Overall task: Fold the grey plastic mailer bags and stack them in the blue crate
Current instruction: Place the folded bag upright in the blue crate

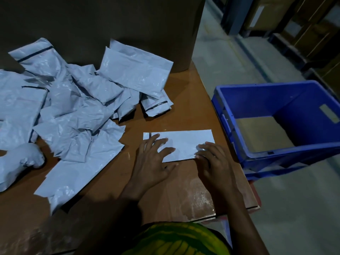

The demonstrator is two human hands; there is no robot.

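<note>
Folded bag [181,144] lies flat on table [165,196], middle of frame, long side running left to right. Left hand [153,159] and right hand [211,159] press it, fingers spread flat. Crate [287,157] at right, nearer right hand. Bag pile [70,107] upper left.

Dim room: brown wooden table [184,100], dark panel [103,21] behind, grey floor [294,208], shelving [303,28] beyond.

The loose heap of crumpled grey plastic mailer bags [60,100] runs off the left edge, and its lower bags are buried under the upper ones. The open-topped blue plastic crate [257,100] is cut by the right edge. The spread left hand [152,159] and right hand [213,161] cover the near corners of the flat folded grey mailer [182,144].
</note>
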